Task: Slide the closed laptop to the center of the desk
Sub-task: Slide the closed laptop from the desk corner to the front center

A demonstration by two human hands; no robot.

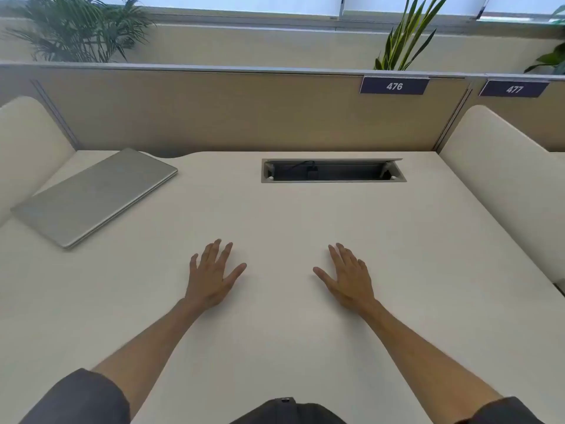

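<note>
A closed silver laptop [94, 195] lies at an angle in the far left corner of the cream desk [290, 215]. My left hand [211, 275] rests flat on the desk near its middle, fingers spread, holding nothing, well to the right of and nearer than the laptop. My right hand [347, 278] lies flat a little further right, fingers also spread and empty. Neither hand touches the laptop.
An open cable tray [333, 170] is sunk into the desk at the back centre. Cream side dividers [501, 179] stand left and right. A tan partition [244, 111] with number signs 476 and 477 closes the back, plants behind it.
</note>
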